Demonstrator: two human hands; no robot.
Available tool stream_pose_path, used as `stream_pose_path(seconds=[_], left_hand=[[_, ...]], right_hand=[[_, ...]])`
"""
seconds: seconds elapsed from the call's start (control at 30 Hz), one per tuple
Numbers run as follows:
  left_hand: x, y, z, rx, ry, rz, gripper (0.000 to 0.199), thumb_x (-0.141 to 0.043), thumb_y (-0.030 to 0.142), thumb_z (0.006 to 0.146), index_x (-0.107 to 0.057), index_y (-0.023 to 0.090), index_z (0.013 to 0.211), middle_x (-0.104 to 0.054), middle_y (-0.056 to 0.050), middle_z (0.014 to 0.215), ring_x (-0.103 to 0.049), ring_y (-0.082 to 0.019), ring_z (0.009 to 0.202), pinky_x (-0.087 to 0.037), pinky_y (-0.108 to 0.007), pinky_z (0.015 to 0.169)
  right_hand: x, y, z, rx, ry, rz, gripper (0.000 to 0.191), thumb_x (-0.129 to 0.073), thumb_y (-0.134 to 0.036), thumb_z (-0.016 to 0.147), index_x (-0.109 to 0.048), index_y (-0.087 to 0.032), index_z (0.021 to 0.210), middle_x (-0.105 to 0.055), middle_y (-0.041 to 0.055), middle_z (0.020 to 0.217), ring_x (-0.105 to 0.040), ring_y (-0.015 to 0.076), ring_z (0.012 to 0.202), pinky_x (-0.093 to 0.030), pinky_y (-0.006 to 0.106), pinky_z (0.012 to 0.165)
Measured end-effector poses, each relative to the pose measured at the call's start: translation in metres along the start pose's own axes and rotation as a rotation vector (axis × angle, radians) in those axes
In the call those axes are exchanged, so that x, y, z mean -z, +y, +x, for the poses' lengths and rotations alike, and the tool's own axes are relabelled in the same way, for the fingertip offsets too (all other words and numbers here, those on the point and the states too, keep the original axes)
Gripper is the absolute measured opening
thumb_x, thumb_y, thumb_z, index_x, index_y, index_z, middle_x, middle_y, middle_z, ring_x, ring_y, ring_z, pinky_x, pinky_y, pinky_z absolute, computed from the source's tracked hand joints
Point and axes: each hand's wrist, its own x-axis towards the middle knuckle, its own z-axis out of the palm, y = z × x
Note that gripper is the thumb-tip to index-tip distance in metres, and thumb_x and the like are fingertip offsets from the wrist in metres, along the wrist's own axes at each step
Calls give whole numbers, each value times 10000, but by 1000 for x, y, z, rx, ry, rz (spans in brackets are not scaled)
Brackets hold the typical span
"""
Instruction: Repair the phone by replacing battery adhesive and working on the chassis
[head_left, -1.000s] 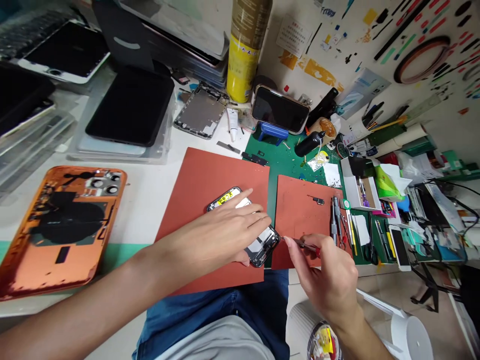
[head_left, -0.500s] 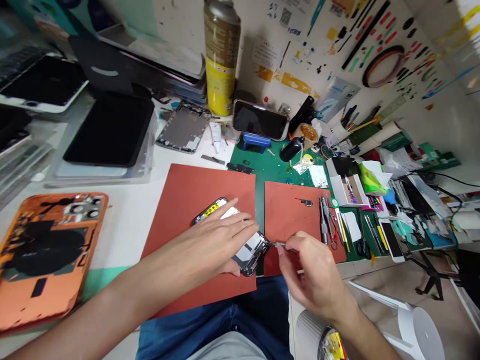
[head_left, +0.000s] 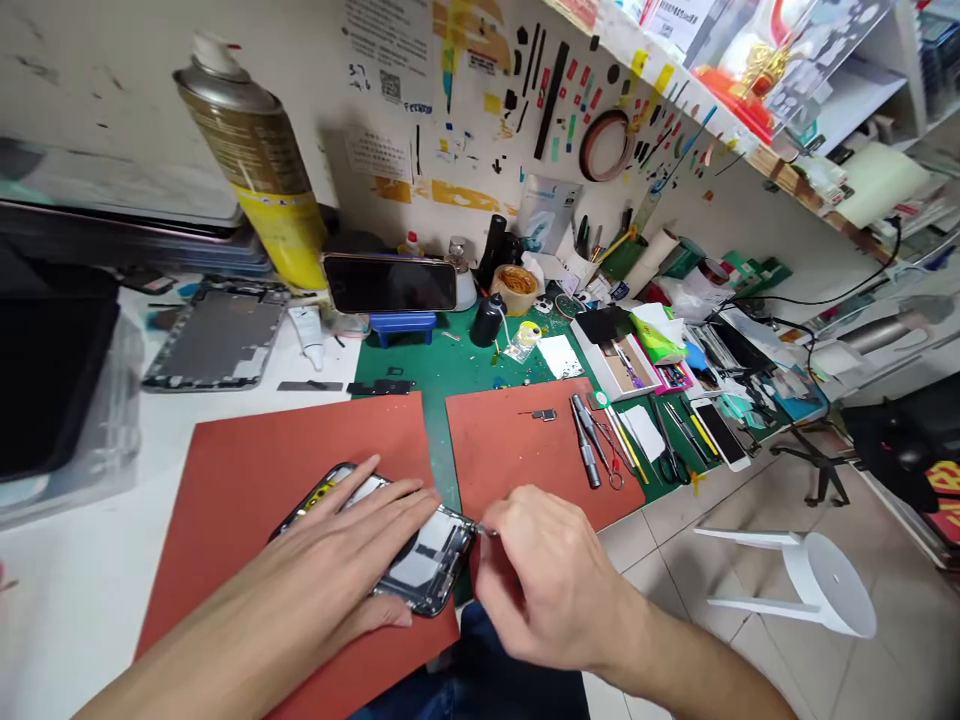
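Note:
An opened phone with its inner parts showing lies slanted on the left reddish-brown mat. My left hand rests across it, fingers stretched over the inside and thumb at the near edge, gripping it. Much of the phone's middle is hidden under that hand. At the phone's right corner, my right hand pinches a thin metal tool. Only the tool's tip shows, touching or very near the frame; its kind is hidden by my fingers.
A second mat bears a small dark part and pen-shaped screwdrivers. Scissors lie farther right. Behind stand a phone on a blue stand, a black bottle and a spray can. A white stool is at right.
The view has swung to the right, so everything sits farther left in the picture. My hands keep the same hold at the phone and its corner.

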Motion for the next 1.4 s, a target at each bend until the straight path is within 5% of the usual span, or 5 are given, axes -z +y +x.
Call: stream_pose_path(seconds=[0.23,0.43,1.13,1.23,1.4], left_hand=[[21,27,11,94,-105,-6,696,-917,493,851,-614,277,1439,-752,-84,1420,-677,-329,1377,-242,-590,1379],[31,37,14,136,-101,-86,573,-903,376,888,-626,279,1380,-750,-65,1365,-696,-304,1332,-292,-577,1362],[30,36,12,126,-85,-118,550,-912,376,886,-630,263,1344,-756,-42,1349,-669,-282,1371,-207,-539,1404],[29,34,9,146,-103,-112,560,-898,408,900,-638,271,1377,-746,-50,1406,-639,-274,1422,-191,-503,1407],[32,35,9,141,-98,-169,580,-787,527,978,-622,289,1480,-648,-51,1586,-522,-285,1545,-249,-483,1373]], right_hand=[[5,8,0,-36,-83,134,65,-518,-164,1078,-543,-212,1115,-624,6,839,-598,170,702,-489,313,644],[5,12,2,2,-91,111,112,-571,-146,1062,-549,-209,1151,-608,-12,829,-569,145,638,-459,288,580],[2,11,-10,3,16,67,193,-672,-109,1036,-598,-205,1187,-704,8,844,-692,145,652,-572,257,556],[1,14,-21,-109,98,142,235,-716,-109,1008,-616,-212,1194,-742,15,889,-751,148,694,-609,227,580],[-7,22,-42,-606,335,504,247,-829,-258,963,-631,-235,1110,-734,-17,792,-748,155,616,-630,239,588]])
